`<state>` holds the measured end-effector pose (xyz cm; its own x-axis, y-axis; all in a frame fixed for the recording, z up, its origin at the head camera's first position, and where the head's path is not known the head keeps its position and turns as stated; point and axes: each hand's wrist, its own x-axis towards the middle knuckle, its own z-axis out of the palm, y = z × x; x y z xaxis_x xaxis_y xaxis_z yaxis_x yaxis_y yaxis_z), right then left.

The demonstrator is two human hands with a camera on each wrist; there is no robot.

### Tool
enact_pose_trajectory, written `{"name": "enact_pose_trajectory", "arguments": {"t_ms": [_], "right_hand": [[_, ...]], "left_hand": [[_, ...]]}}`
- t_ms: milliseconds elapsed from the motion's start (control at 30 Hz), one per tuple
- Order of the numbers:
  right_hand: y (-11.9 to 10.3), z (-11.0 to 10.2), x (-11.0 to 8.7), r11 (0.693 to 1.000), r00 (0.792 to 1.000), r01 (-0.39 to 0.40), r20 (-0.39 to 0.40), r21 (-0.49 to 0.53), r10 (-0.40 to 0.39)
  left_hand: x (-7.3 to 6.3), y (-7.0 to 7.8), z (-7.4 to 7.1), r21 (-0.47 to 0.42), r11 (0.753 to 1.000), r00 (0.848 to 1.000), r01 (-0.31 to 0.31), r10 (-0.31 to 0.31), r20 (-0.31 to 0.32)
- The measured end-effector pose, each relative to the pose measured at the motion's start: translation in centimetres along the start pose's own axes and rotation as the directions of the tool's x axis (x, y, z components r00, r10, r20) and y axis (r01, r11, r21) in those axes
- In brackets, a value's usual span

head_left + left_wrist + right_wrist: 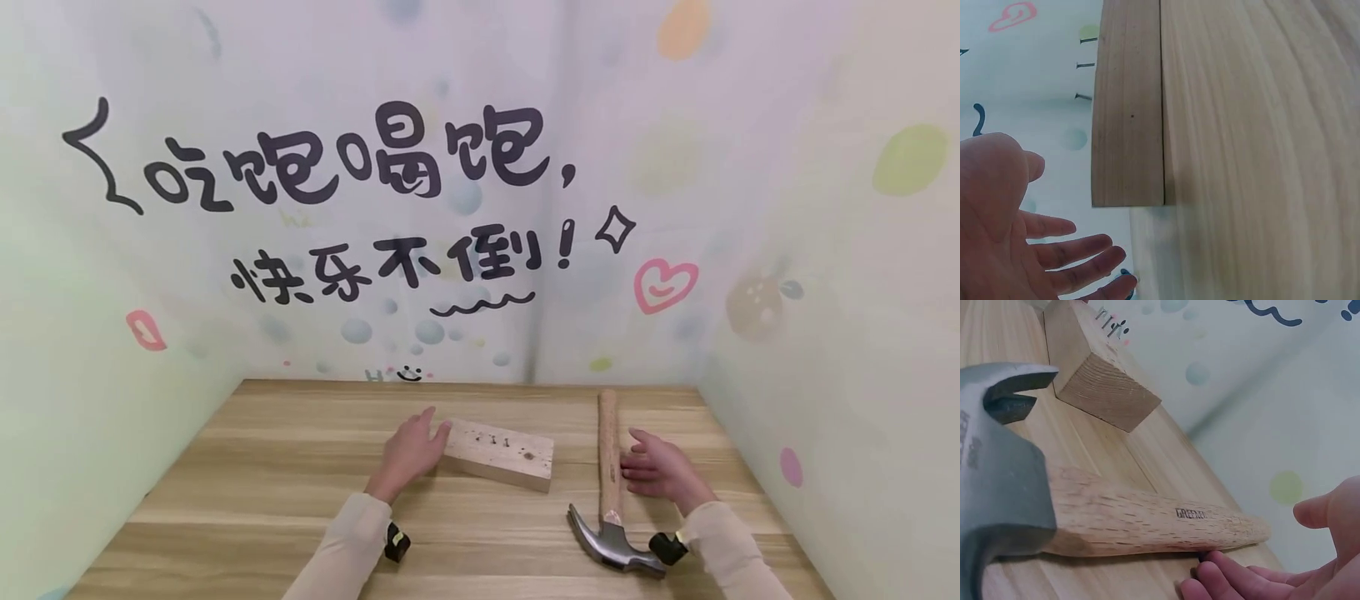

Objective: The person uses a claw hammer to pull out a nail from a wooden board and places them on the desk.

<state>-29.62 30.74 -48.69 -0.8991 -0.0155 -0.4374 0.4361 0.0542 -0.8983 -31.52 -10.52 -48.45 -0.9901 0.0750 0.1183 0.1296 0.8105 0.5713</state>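
Observation:
A wooden block (480, 460) lies on the table, with three nails (1085, 65) standing partly out of its top face. My left hand (411, 452) is at the block's left end, fingers extended and holding nothing; whether the thumb touches the block I cannot tell. To the right lies a claw hammer (609, 458), its wooden handle pointing away and its metal head (1004, 469) toward me. Beside the handle, my right hand (663, 468) has its fingers loosely bent, thumb apart. Its fingertips (1210, 575) are at the handle's lower edge without wrapping round it.
The wood-grain table (247, 500) is enclosed by pale printed walls (420, 50) at the back and both sides. A dark knot or hole marks the block's top near its right end. Each wrist carries a small black camera (397, 543).

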Motion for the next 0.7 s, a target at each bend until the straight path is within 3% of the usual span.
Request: {"name": "enact_pose_trajectory", "arguments": {"t_ms": [367,700], "right_hand": [[-0.3,1.4,0.2,0.996,0.994,-0.033,-0.107,-0.081,0.025],[0.5,3.2,0.5,0.959,0.962,0.030,-0.252,-0.283,-0.104]], "left_hand": [[0.8,1.1,1.9,0.016,0.998,0.998,0.053,-0.053,0.018],[1.2,1.3,3.4,0.035,0.998,0.999,0.052,-0.052,0.002]]}}
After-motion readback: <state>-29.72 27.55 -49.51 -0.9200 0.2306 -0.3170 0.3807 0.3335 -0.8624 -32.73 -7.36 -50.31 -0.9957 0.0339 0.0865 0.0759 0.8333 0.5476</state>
